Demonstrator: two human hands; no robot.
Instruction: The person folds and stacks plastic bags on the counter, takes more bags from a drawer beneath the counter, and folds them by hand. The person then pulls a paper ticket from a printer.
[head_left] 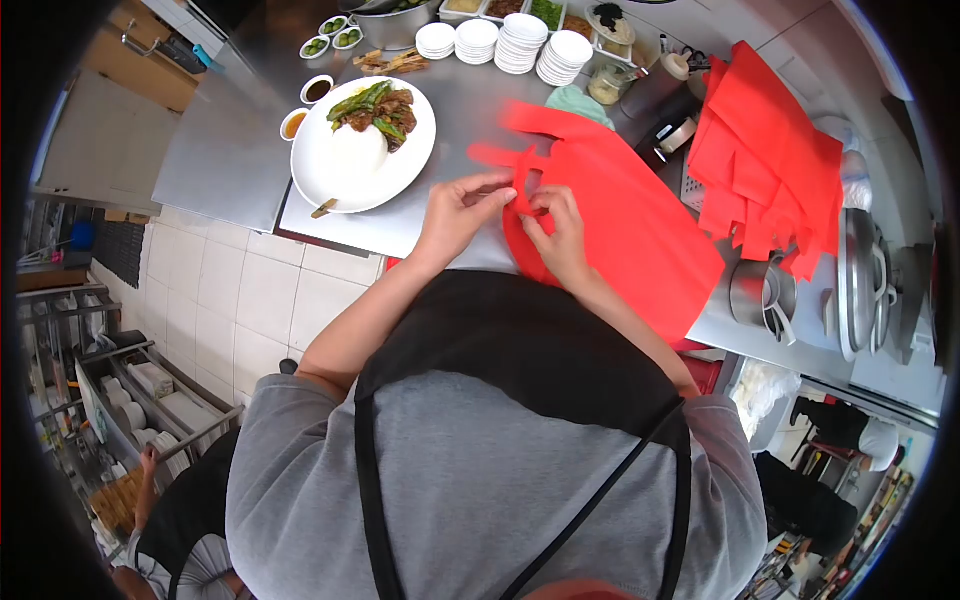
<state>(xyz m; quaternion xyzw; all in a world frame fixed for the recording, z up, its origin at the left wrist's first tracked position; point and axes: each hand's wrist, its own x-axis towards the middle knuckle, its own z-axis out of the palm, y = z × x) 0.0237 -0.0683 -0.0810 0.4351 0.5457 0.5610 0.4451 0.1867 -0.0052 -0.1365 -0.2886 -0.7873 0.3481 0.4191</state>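
Two hands: both on red fabric bag [630, 220], upper ctr. of frame; strap work in hand (judged).
L hand [462, 210]: thumb + index closed in a narrow pinch on the bag's strap [521, 175]; bare fingers.
R hand [560, 232]: fingers curled, tips at strap edge, narrow gap btwn thumb & index; full closure on fabric: cannot tell.
Bag pos.: spread flat on steel counter [225, 150], from upper ctr. toward ctr. right of frame, lower edge near the R forearm. Strap ends at its upper left blurred; exact lie N/A.
Grip, rec.: pinch close to strap base, not at loose end; L anchors, R shapes. Light, even tension; fabric looks thin, may crease or tear if jerked.
Alignment, rec.: strap flat, no twist, before any pull; bag body on counter to carry the wt.
Plate [322, 180]: upper left of frame, w/ meat & greens; near L hand, apart from bag. Swing loose strap ends away from food & rim, else sauce stain risk.
Sauce cups [318, 90]: upper left, just beside plate; elbow/strap clearance req'd.
Green cloth [580, 103]: upper ctr., beside bag's upper edge; avoid snagging it w/ fabric.
Red stack [770, 160]: upper right of frame, more red fabric pcs., apart from both hands.
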